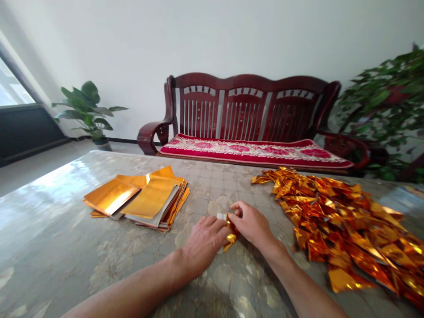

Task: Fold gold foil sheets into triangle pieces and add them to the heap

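Between my two hands, on the patterned tabletop, is a partly folded piece of gold foil paper [231, 238] with a pale edge showing. My left hand [207, 238] lies over its left side, fingers together and pressing on it. My right hand [251, 223] grips the paper's right side with thumb and fingers bent; the fingertips partly cover it. To the left lies a loose stack of flat gold foil sheets [149, 196] with grey-white backs. At the right spreads a large heap of folded gold foil pieces [331, 216].
The table [109, 260] has a shiny floral cover. Behind it stands a dark red wooden bench [245, 106] with a red and white floral seat cover [251, 149]. Leafy potted plants stand at left [89, 108] and right [391, 97]. A clear plastic bag [402, 201] lies beyond the heap.
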The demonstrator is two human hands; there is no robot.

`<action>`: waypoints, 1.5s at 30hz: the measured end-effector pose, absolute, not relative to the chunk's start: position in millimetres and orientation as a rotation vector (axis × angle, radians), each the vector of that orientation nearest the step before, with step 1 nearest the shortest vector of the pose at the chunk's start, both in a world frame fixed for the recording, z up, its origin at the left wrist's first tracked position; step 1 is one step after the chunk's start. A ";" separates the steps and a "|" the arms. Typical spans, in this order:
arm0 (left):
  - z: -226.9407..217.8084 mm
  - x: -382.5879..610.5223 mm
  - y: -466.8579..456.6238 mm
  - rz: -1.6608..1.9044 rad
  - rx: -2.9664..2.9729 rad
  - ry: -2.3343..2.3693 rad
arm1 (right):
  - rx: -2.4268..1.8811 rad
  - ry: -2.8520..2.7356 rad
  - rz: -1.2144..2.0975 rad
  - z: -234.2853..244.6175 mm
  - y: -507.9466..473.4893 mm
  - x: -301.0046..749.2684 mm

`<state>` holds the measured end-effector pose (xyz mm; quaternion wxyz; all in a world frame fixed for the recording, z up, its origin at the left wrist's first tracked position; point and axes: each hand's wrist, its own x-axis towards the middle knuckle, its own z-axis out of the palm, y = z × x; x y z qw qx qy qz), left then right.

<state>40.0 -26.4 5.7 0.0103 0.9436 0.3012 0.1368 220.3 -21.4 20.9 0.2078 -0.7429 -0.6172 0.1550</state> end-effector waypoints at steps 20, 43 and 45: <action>9.8 42.0 -30.9 0.307 2.987 1.008 | -2.089 -1.748 0.291 18.9 -28.2 216.6; 10.8 42.8 -31.1 0.279 2.993 1.081 | -1.874 -1.903 0.084 7.7 -28.1 213.5; 10.6 42.6 -31.0 0.282 2.994 1.081 | -1.829 -1.945 0.045 6.8 -29.0 214.5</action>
